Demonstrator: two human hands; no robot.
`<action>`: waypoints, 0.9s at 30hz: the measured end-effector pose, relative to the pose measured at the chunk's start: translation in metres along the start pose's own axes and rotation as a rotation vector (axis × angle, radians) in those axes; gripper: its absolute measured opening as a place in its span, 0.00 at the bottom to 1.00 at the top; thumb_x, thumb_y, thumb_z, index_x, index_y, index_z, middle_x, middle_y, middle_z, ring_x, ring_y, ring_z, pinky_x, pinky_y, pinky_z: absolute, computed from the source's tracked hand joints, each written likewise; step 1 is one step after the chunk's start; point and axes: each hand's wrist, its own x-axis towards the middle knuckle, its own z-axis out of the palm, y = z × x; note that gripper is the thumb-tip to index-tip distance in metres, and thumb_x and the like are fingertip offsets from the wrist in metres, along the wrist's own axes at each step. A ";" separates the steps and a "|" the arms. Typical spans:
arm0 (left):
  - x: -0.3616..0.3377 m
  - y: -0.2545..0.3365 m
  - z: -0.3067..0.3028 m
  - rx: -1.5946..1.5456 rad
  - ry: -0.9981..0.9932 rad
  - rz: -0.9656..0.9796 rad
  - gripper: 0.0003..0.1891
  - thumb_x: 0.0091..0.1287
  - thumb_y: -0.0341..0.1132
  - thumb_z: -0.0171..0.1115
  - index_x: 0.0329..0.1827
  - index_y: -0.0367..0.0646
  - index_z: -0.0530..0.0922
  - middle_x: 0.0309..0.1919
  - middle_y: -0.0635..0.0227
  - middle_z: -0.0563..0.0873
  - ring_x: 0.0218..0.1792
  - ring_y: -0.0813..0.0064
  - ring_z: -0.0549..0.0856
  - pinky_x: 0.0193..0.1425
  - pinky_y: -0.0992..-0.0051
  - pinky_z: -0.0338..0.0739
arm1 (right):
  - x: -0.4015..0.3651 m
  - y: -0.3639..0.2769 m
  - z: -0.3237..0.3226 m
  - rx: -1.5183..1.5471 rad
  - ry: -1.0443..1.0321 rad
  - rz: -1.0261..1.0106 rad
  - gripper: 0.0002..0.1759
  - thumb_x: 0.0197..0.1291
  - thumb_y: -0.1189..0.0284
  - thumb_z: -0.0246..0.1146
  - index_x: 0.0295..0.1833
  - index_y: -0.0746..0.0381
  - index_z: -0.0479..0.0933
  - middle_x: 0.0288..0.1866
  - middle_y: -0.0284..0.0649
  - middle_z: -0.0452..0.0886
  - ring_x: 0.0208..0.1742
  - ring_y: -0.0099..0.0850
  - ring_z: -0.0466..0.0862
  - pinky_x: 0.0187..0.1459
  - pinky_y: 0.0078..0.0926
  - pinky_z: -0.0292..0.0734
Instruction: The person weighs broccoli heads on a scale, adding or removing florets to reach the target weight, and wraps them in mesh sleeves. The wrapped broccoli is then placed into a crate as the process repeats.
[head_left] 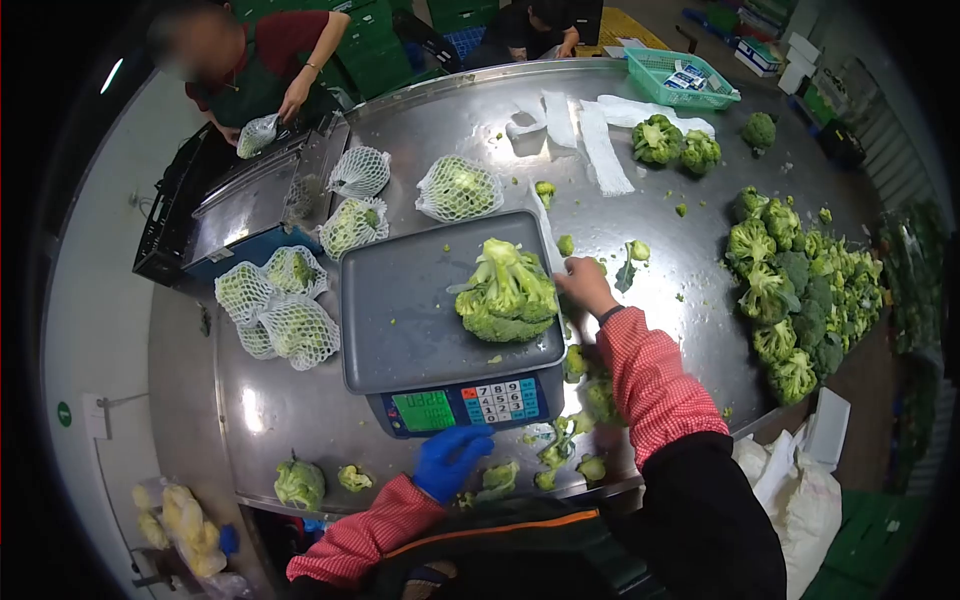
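Observation:
A broccoli head (507, 293) lies stem-up on the grey pan of a weighing scale (400, 310). My right hand (584, 285), bare, rests at the pan's right edge just beside the broccoli, fingers touching a white foam net sleeve (546, 232). My left hand (450, 460), in a blue glove, sits at the table's near edge just below the scale's keypad (500, 400), fingers curled, holding nothing that I can see. Loose broccoli pieces (585, 385) lie under my right forearm.
Several netted broccoli heads (285, 310) lie left of the scale, another (458, 188) behind it. A pile of bare broccoli (800, 300) fills the right side. White foam sleeves (600, 140) and a green basket (680, 78) are at the back. A co-worker (260, 70) handles a netted head at a machine (260, 195).

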 end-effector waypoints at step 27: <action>0.014 -0.011 0.043 -1.068 -0.377 -0.448 0.12 0.71 0.36 0.51 0.50 0.38 0.76 0.44 0.66 0.81 0.48 0.73 0.80 0.52 0.74 0.74 | -0.265 -0.110 -0.047 0.415 0.067 -0.174 0.05 0.53 0.75 0.66 0.31 0.64 0.78 0.26 0.37 0.74 0.27 0.27 0.74 0.29 0.23 0.68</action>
